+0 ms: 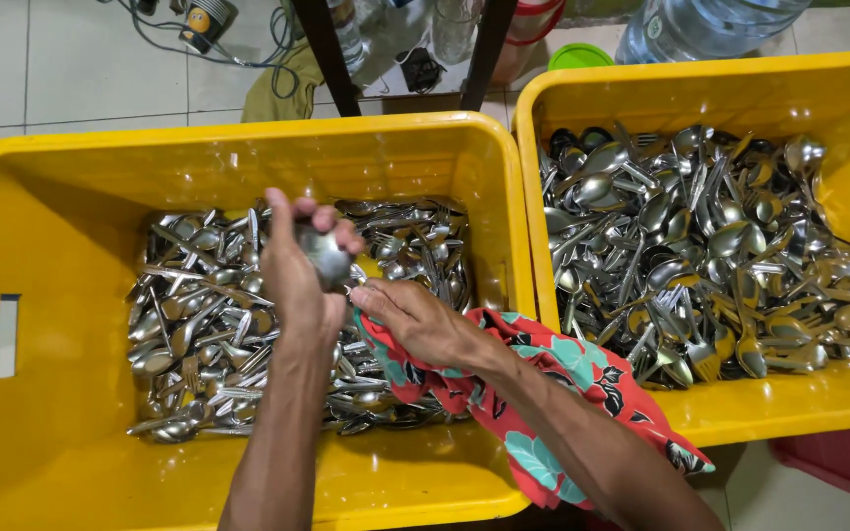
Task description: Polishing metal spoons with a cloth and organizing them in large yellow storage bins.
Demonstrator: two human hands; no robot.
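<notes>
Seen from above, the left hand (299,270) is raised over the left yellow crate (71,197), its fingers (332,218) curled tightly around a steel spoon (325,256). Only the spoon's rounded, shiny grey bowl shows; its handle is hidden in the fist, so its long axis cannot be told. The right hand (413,320) lies just beside it, fingers nearly straight and close together, resting on a red floral cloth (563,379) that drapes over the crate's near edge; whether it grips the cloth cannot be told. Beneath both hands lies a heap of spoons and forks (209,334). A second yellow crate (838,98) to the right holds more cutlery (700,246)
</notes>
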